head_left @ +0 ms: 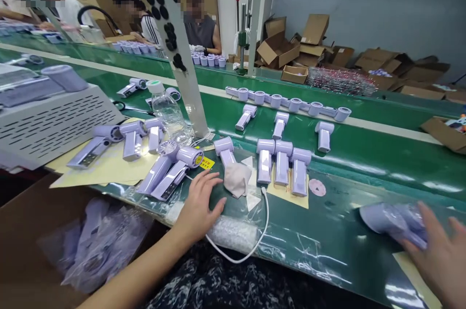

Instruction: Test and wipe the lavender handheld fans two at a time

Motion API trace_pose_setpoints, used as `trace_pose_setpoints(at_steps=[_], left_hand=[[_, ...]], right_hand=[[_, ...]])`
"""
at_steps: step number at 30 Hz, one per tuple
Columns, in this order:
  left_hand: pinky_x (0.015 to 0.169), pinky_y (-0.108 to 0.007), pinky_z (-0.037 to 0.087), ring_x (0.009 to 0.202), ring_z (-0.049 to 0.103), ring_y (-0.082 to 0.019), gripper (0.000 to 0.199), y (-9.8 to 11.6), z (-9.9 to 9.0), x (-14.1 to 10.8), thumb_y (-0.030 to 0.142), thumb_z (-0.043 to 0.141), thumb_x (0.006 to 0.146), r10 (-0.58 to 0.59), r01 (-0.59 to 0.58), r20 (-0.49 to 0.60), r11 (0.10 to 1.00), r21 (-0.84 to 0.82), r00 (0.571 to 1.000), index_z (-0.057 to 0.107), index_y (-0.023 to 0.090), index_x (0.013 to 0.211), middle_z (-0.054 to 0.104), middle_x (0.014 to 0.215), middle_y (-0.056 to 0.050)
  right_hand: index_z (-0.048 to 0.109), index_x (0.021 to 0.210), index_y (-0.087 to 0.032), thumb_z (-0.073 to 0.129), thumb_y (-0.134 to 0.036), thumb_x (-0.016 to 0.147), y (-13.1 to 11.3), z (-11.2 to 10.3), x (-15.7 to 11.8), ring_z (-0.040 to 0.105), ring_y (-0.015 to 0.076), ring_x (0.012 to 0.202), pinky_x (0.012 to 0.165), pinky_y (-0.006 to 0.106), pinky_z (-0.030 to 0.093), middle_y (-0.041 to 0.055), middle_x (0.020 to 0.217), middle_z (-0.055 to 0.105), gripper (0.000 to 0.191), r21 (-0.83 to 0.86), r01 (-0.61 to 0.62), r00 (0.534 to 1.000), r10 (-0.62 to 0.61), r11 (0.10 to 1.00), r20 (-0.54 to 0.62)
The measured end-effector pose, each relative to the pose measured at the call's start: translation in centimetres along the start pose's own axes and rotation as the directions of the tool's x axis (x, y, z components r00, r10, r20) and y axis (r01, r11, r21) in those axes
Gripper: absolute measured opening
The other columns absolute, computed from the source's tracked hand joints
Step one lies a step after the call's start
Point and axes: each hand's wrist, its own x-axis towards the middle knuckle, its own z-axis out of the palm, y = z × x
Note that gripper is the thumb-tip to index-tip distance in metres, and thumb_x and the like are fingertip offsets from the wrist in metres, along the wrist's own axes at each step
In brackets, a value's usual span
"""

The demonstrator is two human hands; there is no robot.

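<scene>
In the head view, the left hand (202, 204) is hovering or resting, I cannot tell which, at the near edge of the green bench (327, 236), fingers loosely spread and holding nothing. Two lavender handhelds (167, 180) are lying just beyond its fingertips on the left, and a crumpled pale cloth (237, 179) is lying to its right. At the far right, the blurred right hand (442, 255) is meeting one end of a lavender device (380, 218) above or on the bench; whether it is gripping or letting go, I cannot tell. Between the hands, a white cable (268, 209) is looping over the edge, and three upright-pointing handhelds (281, 167) are lying side by side on yellow paper (304, 201).
</scene>
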Motion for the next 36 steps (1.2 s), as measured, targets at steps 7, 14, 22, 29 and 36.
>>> trace_pose_setpoints(at_steps=[7, 14, 22, 29, 36], left_hand=[[0.106, -0.055, 0.054, 0.119, 0.063, -0.031, 0.025, 0.3, -0.3, -0.1, 0.032, 0.055, 0.093, -0.177, 0.174, -0.026, 0.98, -0.101, 0.984, 0.061, 0.022, 0.115, 0.07, 0.12, -0.011], [0.107, -0.055, 0.053, 0.117, 0.065, -0.031, 0.022, 0.4, -0.1, -0.4, 0.03, 0.053, 0.092, -0.238, 0.229, -0.03, 0.957, -0.176, 0.971, 0.065, 0.023, 0.108, 0.072, 0.114, -0.012], [0.111, -0.063, 0.05, 0.122, 0.063, -0.035, 0.021, 1.2, -1.3, 0.0, 0.023, 0.056, 0.087, -0.292, 0.297, 0.058, 0.924, -0.239, 0.955, 0.066, 0.021, 0.106, 0.072, 0.116, -0.014], [0.111, -0.063, 0.047, 0.118, 0.065, -0.037, 0.033, 3.1, -1.0, 1.1, 0.052, 0.068, 0.087, -0.266, 0.277, 0.136, 0.614, -0.739, 0.954, 0.073, 0.032, 0.112, 0.074, 0.118, -0.009], [0.113, -0.05, 0.05, 0.134, 0.06, -0.036, 0.076, 10.4, -1.8, 4.8, 0.083, 0.071, 0.072, -0.317, 0.311, 0.422, -0.344, -0.886, 0.85, 0.066, 0.019, 0.112, 0.07, 0.132, -0.015]], right_hand=[[0.065, 0.133, -0.018, 0.059, -0.034, 0.102, -12.9, 1.9, 11.4, 0.063, 0.0299, 0.128, 0.11, 0.046, 0.051, 0.0155, 0.135, 0.067, 0.035, 0.213, 0.187, 0.938, -0.239, 0.959, 0.25], [0.066, 0.127, -0.018, 0.064, -0.037, 0.103, -25.3, 4.9, 20.4, 0.068, 0.0248, 0.112, 0.095, 0.046, 0.059, 0.0102, 0.13, 0.066, 0.031, 0.191, 0.153, 0.877, -0.222, 0.97, 0.425], [0.066, 0.124, -0.016, 0.067, -0.037, 0.101, -31.6, 3.1, 18.6, 0.07, 0.0232, 0.106, 0.091, 0.044, 0.06, 0.009, 0.124, 0.069, 0.031, 0.288, 0.171, 0.821, -0.298, 0.942, 0.488], [0.076, 0.118, -0.019, 0.062, -0.048, 0.096, -26.1, -4.5, 11.5, 0.068, 0.035, 0.11, 0.092, 0.046, 0.056, 0.016, 0.121, 0.073, 0.04, 0.495, 0.298, 0.824, -0.482, 0.816, 0.297], [0.077, 0.125, -0.023, 0.083, -0.057, 0.075, -25.4, -8.6, -2.9, 0.047, 0.049, 0.141, 0.113, 0.067, 0.04, 0.0188, 0.157, 0.051, 0.061, 0.63, 0.675, 0.59, -0.794, 0.385, -0.146]])
